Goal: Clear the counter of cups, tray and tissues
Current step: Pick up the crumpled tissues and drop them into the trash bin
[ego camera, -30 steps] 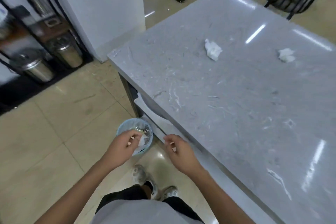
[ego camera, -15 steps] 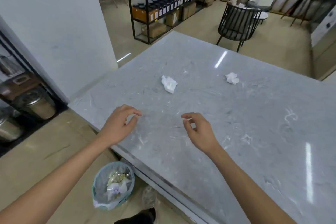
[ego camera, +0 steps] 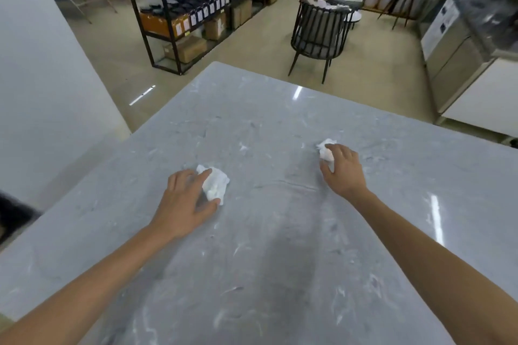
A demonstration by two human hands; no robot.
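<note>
Two crumpled white tissues lie on the grey marble counter [ego camera: 280,232]. My left hand [ego camera: 185,202] rests over the left tissue [ego camera: 215,185], with fingers and thumb curled around its near side and touching it. My right hand [ego camera: 343,171] reaches the right tissue [ego camera: 325,150], fingertips and thumb closing on it. Both tissues still sit on the counter surface. No cups or tray are in view.
A white wall [ego camera: 42,78] stands left of the counter. Beyond the far edge are a black metal shelf [ego camera: 196,8] with boxes and bottles, a dark slatted chair [ego camera: 319,31], and a white cabinet [ego camera: 482,92] at right.
Both hands rose from the bin on the floor, reached forward over the counter and now touch the two tissues. The view lifted from the floor to the counter.
</note>
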